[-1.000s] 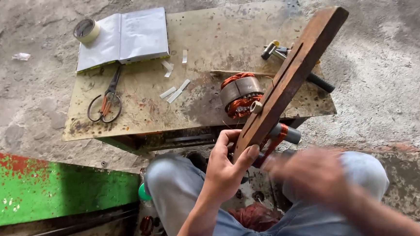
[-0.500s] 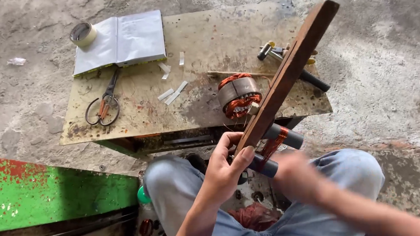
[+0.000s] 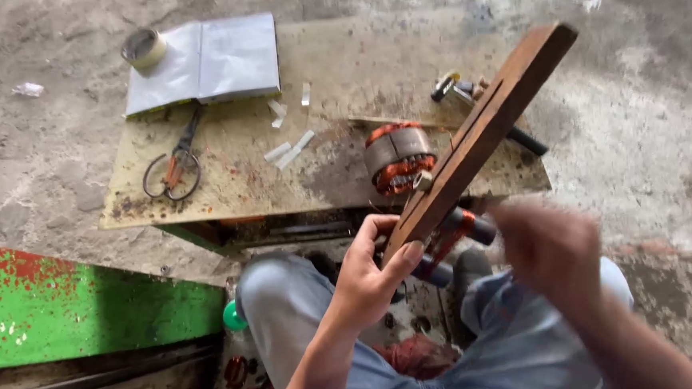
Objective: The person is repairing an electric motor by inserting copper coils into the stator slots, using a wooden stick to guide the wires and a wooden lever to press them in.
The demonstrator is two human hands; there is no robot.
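Wooden slotted board [image 3: 482, 134], tilted; lower end clasped in left grip [image 3: 367, 277]. Right grip [image 3: 553, 246] blurred beside, state unclear. Stator [image 3: 398, 158] on counter [image 3: 226, 190] beyond.

A long wooden board [image 3: 479, 138] slants up across my front, blocking the copper-wound stator [image 3: 398, 158] behind it. Scissors [image 3: 172, 165], an open book [image 3: 203, 63] and tape roll [image 3: 143, 48] crowd the bench's left; its middle offers open room.
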